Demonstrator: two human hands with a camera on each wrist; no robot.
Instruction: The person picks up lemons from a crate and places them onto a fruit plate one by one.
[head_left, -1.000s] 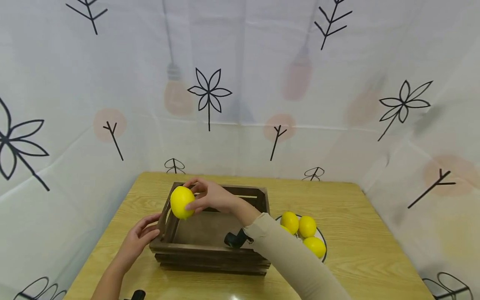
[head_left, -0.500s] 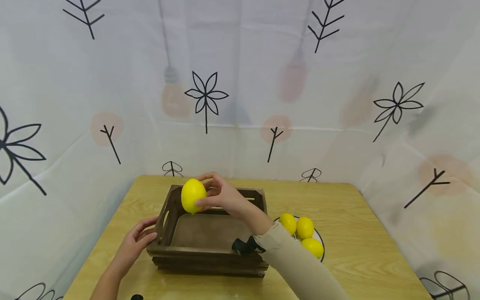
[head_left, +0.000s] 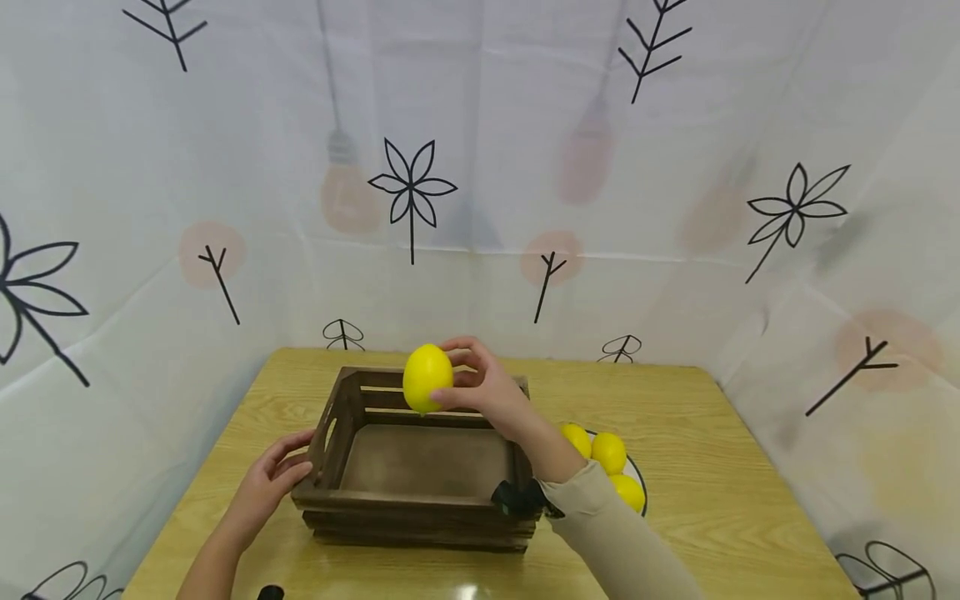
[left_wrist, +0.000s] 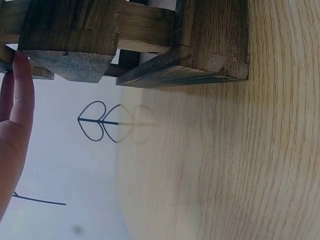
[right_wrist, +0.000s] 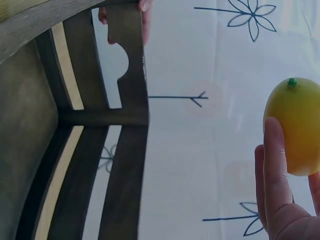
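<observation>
In the head view, my right hand holds a yellow lemon between thumb and fingers, above the back part of a dark brown wooden crate. In the right wrist view the lemon shows its green stem end, apart from the crate's slats. My left hand touches the crate's left end from outside, its fingers fairly straight along the panel. The left wrist view shows a finger reaching to the crate's wood. The crate's floor is bare where visible.
Right of the crate, a white plate with a dark rim bears several lemons, partly hidden by my right sleeve. Crate and plate stand on a wood-grain table. A patterned white cloth hangs behind and beside it.
My right hand has moved rightward with the lemon, from above the crate's left end to above its back middle. The left hand stays at the crate's left end.
</observation>
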